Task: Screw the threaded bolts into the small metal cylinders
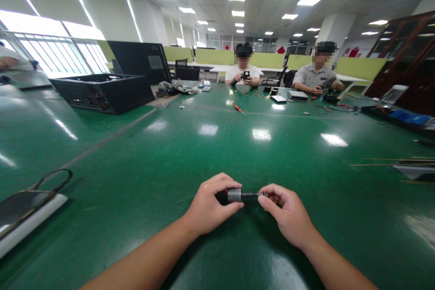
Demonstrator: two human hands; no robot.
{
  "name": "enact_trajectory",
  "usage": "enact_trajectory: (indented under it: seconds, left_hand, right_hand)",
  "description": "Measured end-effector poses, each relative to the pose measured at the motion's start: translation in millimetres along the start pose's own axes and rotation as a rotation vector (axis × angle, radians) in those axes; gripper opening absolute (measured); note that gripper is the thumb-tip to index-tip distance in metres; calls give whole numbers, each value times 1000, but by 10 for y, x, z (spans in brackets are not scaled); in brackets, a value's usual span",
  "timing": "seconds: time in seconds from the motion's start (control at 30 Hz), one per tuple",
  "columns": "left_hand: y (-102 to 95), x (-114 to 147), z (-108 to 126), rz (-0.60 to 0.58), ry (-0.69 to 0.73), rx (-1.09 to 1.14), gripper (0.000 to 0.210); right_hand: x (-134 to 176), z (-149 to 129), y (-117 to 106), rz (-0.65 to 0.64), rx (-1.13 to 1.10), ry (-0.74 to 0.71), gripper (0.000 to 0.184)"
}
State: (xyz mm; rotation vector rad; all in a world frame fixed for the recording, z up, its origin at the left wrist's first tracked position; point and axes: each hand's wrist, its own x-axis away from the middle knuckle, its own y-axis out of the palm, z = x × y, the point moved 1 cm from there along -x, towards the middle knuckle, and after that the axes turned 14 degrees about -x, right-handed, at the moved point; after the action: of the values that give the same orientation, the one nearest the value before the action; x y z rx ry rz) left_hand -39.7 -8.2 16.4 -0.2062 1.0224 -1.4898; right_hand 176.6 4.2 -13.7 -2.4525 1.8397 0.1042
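Between both hands, a small silver metal cylinder with a thin dark shaft point(235, 195), much like a small motor, is held lengthwise from left to right just above the green tabletop point(163, 158). My left hand point(210, 204) is closed around the cylinder, thumb below and fingers above. At the other end, my right hand point(287, 210) pinches the tip of the shaft between thumb and fingers. That tip looks ridged or coiled, partly covered by the fingertips.
A red screwdriver point(238, 108) lies farther back. An open black computer case point(102, 93) stands at the left; a white-edged device with a cable point(34, 222) lies nearer. Thin rods point(380, 165) are on the right. Two people point(242, 72) sit across the table, handling parts.
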Motion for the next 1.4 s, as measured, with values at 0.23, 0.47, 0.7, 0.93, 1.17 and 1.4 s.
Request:
enact_trajectory:
  seconds: [0.23, 0.47, 0.7, 0.93, 1.17, 1.4]
  left_hand:
    - [-14, -10, -19, 19, -49, -12, 26]
    - [33, -20, -145, 58, -248, -11, 25]
    - [109, -66, -332, 147, -366, 383, 34]
    - [84, -45, -281, 80, -359, 259, 42]
    - [-205, 76, -5, 97, -342, -20, 32]
    - [-1068, 914, -51, 55, -469, -325, 43]
  right_hand:
    - [-24, -7, -57, 161, -159, -64, 34]
    - [-60, 20, -100, 306, -514, -54, 41]
    - [-95, 32, -77, 242, -572, -35, 48]
    - [-125, 45, -73, 227, -562, -39, 49]
    - [-102, 3, -123, 264, -636, -90, 49]
    - [-76, -1, -134, 245, -731, -76, 43]
